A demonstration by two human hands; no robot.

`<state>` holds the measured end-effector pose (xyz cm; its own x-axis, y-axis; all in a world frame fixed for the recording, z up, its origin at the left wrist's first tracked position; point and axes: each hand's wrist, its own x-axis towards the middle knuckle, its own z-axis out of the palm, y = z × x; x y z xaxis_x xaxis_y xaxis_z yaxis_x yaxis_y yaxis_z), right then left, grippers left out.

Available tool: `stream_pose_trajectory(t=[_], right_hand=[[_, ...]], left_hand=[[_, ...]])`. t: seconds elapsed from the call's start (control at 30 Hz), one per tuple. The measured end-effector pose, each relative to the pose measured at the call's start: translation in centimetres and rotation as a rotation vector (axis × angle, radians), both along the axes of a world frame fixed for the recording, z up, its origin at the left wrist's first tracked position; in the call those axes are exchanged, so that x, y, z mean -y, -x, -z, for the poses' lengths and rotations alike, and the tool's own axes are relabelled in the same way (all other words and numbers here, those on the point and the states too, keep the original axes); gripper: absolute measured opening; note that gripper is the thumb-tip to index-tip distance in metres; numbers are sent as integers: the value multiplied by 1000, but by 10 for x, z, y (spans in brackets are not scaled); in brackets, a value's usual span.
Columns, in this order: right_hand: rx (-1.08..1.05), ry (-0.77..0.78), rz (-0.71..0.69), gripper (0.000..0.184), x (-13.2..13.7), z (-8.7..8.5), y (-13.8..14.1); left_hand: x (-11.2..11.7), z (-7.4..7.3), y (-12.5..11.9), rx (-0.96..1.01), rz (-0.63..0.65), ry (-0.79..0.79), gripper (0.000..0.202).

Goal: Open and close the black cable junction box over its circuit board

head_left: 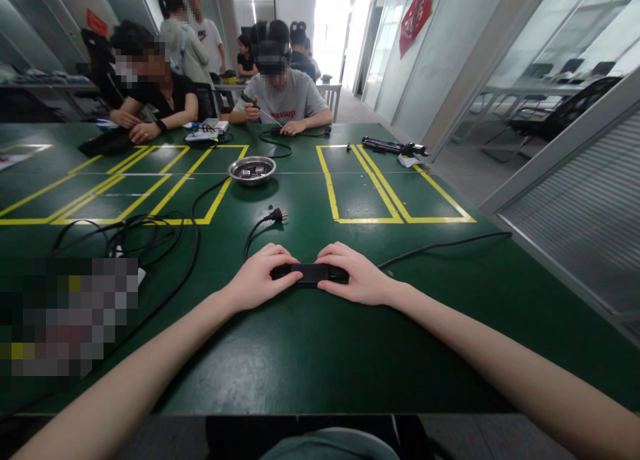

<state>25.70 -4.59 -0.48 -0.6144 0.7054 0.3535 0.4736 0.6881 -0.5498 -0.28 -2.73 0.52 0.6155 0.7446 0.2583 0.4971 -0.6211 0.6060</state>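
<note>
A black power adapter [313, 275] rests low at the table's middle, close in front of me. Around its left end my left hand [263, 277] is closed, thumb on the near side. From the right, my right hand [357, 275] grips the other end, fingers over the far edge. A short black cord curves up behind my left hand to a power plug [277, 215] lying on the table. On the right, a black cable [445, 247] trails away from behind my right hand. My fingers hide both ends of the adapter.
The green table [280, 367] carries yellow tape outlines. A metal bowl [252, 171] holding small metal parts stands beyond the plug. Coiled black cable [135, 237] lies at left. A folded black stand [393, 145] sits far right. Across the table, a person [283, 93] holds a screwdriver.
</note>
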Motion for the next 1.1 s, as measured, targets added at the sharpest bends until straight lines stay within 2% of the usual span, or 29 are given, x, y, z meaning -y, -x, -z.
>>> stream_pose_trajectory(t=[0.17,0.33,0.47,0.6,0.77,0.9,1.1], right_hand=[[-43,57,8,25,0,1,-1],[-50,13,-28,29,3,-2,0],[22,68,56,35,6,-4,3],[24,204,90,43,8,-6,5],[-45,272,56,39,8,-7,4],[-82,264,28,33,7,-5,1],[-87,162,30,27,10,-4,0]], left_hand=[[5,1,-11,-108,-67,-79,31],[11,-5,-20,-341,-89,-87,42],[12,-8,-21,-423,-87,-96,47],[12,-6,-19,-404,-95,-93,50],[12,-2,-17,-335,-83,-69,50],[11,1,-13,-245,-41,-107,44],[12,-1,-7,-135,66,-194,30]])
